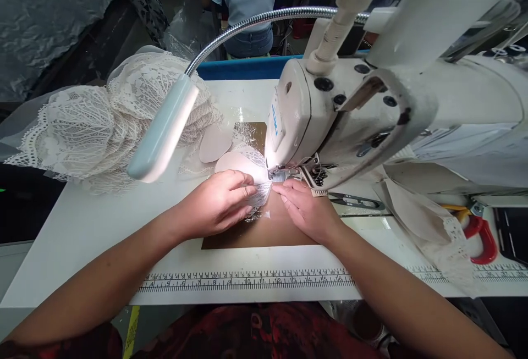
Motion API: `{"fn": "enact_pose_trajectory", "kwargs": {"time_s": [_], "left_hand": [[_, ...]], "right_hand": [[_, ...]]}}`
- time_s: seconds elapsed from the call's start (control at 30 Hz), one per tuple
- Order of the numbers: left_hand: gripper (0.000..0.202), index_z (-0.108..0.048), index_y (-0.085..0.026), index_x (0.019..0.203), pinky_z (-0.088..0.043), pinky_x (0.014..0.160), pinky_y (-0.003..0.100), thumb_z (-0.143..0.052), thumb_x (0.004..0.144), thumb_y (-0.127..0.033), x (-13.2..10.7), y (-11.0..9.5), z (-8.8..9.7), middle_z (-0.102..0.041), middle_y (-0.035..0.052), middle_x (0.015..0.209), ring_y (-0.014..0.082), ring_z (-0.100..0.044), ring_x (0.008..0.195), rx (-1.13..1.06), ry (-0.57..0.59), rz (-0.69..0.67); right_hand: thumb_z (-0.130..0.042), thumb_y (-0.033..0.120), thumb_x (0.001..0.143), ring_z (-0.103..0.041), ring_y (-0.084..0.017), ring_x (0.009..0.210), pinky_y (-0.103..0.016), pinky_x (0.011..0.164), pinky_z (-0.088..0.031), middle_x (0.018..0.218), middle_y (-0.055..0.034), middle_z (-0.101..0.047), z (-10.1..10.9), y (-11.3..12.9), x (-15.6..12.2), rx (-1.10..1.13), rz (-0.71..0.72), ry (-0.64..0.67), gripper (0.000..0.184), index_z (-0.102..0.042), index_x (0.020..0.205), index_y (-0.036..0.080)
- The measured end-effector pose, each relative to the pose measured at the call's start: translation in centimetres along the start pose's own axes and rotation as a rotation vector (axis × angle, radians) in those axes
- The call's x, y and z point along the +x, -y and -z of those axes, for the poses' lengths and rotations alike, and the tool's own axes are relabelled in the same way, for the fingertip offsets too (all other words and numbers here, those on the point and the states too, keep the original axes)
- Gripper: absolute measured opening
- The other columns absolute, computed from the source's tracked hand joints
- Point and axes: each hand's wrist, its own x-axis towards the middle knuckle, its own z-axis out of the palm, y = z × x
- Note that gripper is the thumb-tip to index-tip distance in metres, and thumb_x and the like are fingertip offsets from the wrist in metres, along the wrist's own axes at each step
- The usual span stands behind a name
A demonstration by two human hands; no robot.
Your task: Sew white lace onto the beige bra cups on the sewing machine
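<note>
My left hand (220, 205) lies curled over a white lace piece (259, 194) with a pale padded cup (235, 162), pressing it flat just left of the needle (275, 175) of the white sewing machine (330, 122). My right hand (307, 209) rests on the brown plate (268, 230) right of the needle, fingers together, fingertips pinching the lace edge by the presser foot. The lamp lights the fabric under the needle.
A heap of white lace (99, 128) sits at the back left. A gooseneck lamp (165, 128) hangs over it. Thread snips (355, 200) and red-handled scissors (480, 235) lie to the right. A printed ruler (247, 281) runs along the table front. Another person sits behind.
</note>
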Motion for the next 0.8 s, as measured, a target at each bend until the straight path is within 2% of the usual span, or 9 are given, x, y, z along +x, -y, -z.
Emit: {"fn": "enact_pose_trajectory", "kwargs": {"time_s": [0.1,0.23,0.33,0.47,0.6,0.7,0.8], "left_hand": [[0.023,-0.063,-0.014,0.104,-0.049,0.072,0.03,-0.047,0.093,-0.026,-0.8,-0.8,0.5,-0.061,0.0094,0.093,0.0181,-0.059,0.082,0.003,0.037,0.113],[0.021,-0.063,-0.014,0.092,-0.047,0.069,0.028,-0.046,0.094,-0.025,-1.6,-0.4,-1.1,-0.06,0.0078,0.088,0.0169,-0.057,0.08,-0.004,0.024,0.195],[0.023,-0.059,-0.015,0.08,-0.046,0.069,0.026,-0.045,0.094,-0.024,-1.6,0.4,-2.1,-0.058,0.0058,0.084,0.0147,-0.055,0.077,-0.13,-0.022,0.249],[0.028,-0.053,-0.015,0.07,-0.045,0.072,0.026,-0.043,0.095,-0.025,-1.3,1.2,-1.7,-0.058,0.004,0.082,0.0131,-0.055,0.077,-0.359,-0.006,0.274],[0.035,-0.05,-0.016,0.066,-0.043,0.068,0.025,-0.039,0.096,-0.028,-0.9,1.8,-1.0,-0.055,0.0022,0.074,0.0124,-0.052,0.07,-0.425,0.052,0.281],[0.034,-0.056,-0.015,0.074,-0.045,0.073,0.027,-0.036,0.097,-0.028,-1.1,2.0,-0.8,-0.06,0.0036,0.078,0.0136,-0.054,0.074,-0.423,0.11,0.215],[0.022,-0.062,-0.017,0.102,-0.044,0.09,0.033,-0.045,0.095,-0.027,-1.9,1.5,0.0,-0.065,0.0081,0.104,0.019,-0.057,0.098,-0.383,0.188,0.097]], "right_hand": [[-0.045,0.013,0.086,-0.056,-0.021,0.086,-0.034,0.073,-0.046,0.093,-0.0083,-0.064,0.1,0.0,-0.1,0.016,0.025,0.014,0.034,-0.068,0.111,0.02],[-0.045,0.01,0.086,-0.053,-0.018,0.079,-0.03,0.07,-0.043,0.085,-0.0052,-0.062,0.2,0.2,-0.2,0.059,0.125,0.05,0.033,-0.068,0.107,0.021],[-0.047,0.009,0.085,-0.051,-0.017,0.08,-0.029,0.07,-0.042,0.087,-0.0044,-0.063,0.3,0.5,-0.2,0.061,0.183,0.054,0.034,-0.067,0.11,0.021],[-0.047,0.011,0.086,-0.051,-0.016,0.079,-0.029,0.068,-0.04,0.092,-0.0047,-0.063,0.0,0.8,0.0,0.048,0.186,0.061,0.034,-0.065,0.113,0.021],[-0.044,0.013,0.088,-0.048,-0.015,0.077,-0.028,0.066,-0.037,0.092,-0.0041,-0.06,-0.3,1.1,0.2,0.015,0.165,0.121,0.035,-0.064,0.116,0.023],[-0.043,0.012,0.088,-0.046,-0.016,0.076,-0.028,0.064,-0.035,0.089,-0.0042,-0.058,-0.4,1.2,0.2,-0.012,0.155,0.142,0.036,-0.064,0.115,0.023],[-0.043,0.011,0.086,-0.044,-0.016,0.075,-0.028,0.063,-0.033,0.09,-0.0043,-0.057,-0.3,1.1,0.1,-0.029,0.172,0.151,0.038,-0.064,0.115,0.023]]}}
